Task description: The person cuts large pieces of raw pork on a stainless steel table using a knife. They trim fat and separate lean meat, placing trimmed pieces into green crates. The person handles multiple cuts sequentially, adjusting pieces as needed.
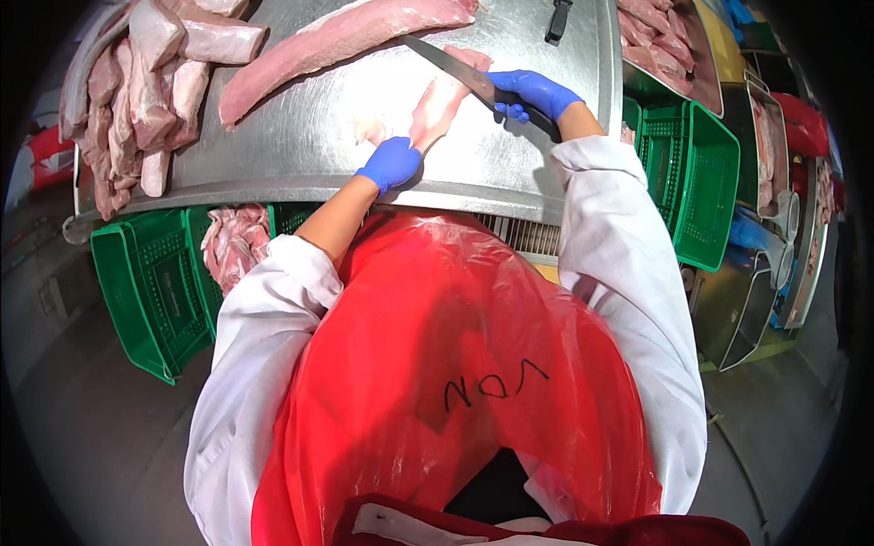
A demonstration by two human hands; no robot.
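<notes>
My left hand point(390, 166), in a blue glove, is closed on the lower end of a thin pink meat strip point(434, 114) lying on the metal worktable point(273, 177). My right hand point(533, 96), also gloved, grips a black-handled knife point(446, 62); its blade points up-left across the upper part of the strip. A small pale scrap point(369, 128) lies left of my left hand. A long pink loin point(337, 50) lies beyond the blade.
Meat pieces point(155, 82) are piled on the table's left. A second knife point(558, 20) lies at the back. Green crates point(146, 282) stand below left and green crates point(701, 173) at right. Meat-filled trays point(665, 45) and a metal rack are at far right.
</notes>
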